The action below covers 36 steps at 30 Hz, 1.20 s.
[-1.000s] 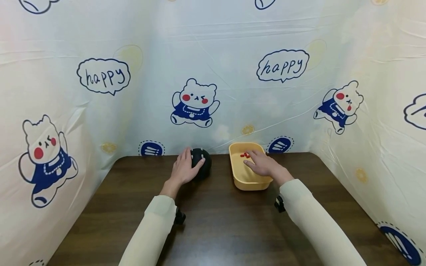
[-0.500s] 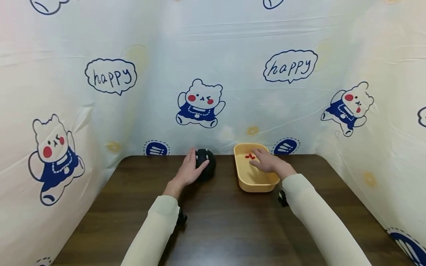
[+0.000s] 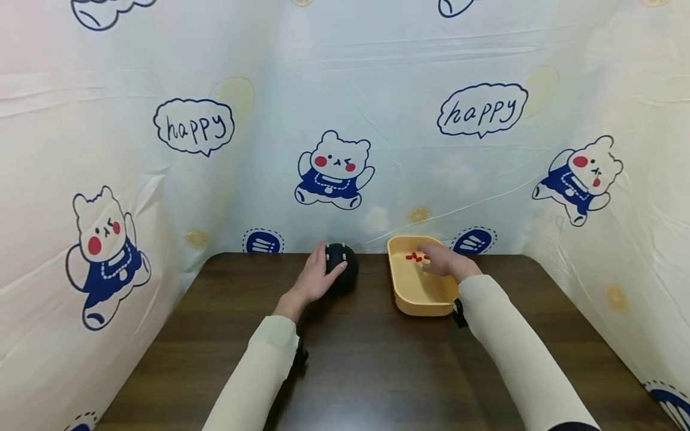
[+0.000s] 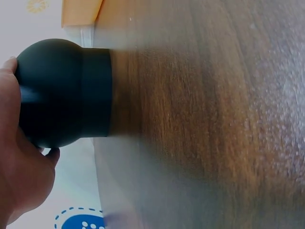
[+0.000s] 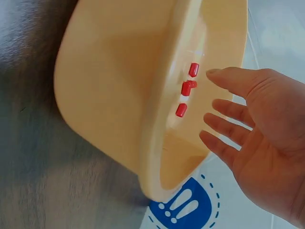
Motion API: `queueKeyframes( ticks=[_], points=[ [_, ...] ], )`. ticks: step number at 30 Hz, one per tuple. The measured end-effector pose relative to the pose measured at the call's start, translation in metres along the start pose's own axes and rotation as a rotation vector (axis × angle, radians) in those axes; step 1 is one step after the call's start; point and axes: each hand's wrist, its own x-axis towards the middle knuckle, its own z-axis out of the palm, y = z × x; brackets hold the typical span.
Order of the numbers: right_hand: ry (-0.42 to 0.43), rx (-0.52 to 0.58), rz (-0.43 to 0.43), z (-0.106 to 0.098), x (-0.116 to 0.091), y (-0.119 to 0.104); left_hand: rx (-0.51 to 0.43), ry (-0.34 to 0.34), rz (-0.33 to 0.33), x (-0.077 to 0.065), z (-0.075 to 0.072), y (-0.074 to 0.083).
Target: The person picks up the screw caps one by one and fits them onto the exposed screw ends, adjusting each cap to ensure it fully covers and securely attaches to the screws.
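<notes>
My left hand [image 3: 312, 280] holds a black ball-shaped thing [image 3: 347, 274] from its left side, thumb and fingers spread round it. It stands upright on the table, and small silvery pieces show on its top. In the left wrist view, a short cylindrical base [image 4: 96, 93] joins its round upper part. Over a yellow plastic bin [image 3: 424, 309] is my right hand [image 3: 448, 261], thumb and fingers extended and loosely bent. Several small red capsule-like pieces [image 5: 186, 88] lie on the bin's floor. The right wrist view shows the fingertips [image 5: 213, 72] close above them, with nothing held.
The dark wooden table [image 3: 372, 371] ends at the back against a light curtain [image 3: 399, 149] printed with bears and speech bubbles. The curtain also runs along both sides. The bin's raised walls surround the red pieces, to the right of the black thing.
The whole head view has shifted a little, so everything sits further right. My right hand has moved slightly further over the red pieces; my left hand keeps its hold on the black thing.
</notes>
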Motion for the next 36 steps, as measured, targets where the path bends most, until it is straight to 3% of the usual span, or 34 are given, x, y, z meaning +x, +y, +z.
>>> queueKeyframes(
  ticks=[27, 36],
  points=[
    [-0.018, -0.095, 0.010, -0.002, 0.048, 0.014, -0.012, 0.007, -0.031, -0.005, 0.002, 0.005],
    [-0.099, -0.025, 0.113, -0.008, 0.043, 0.004, 0.007, 0.008, -0.027, -0.008, 0.000, 0.007]
  ],
)
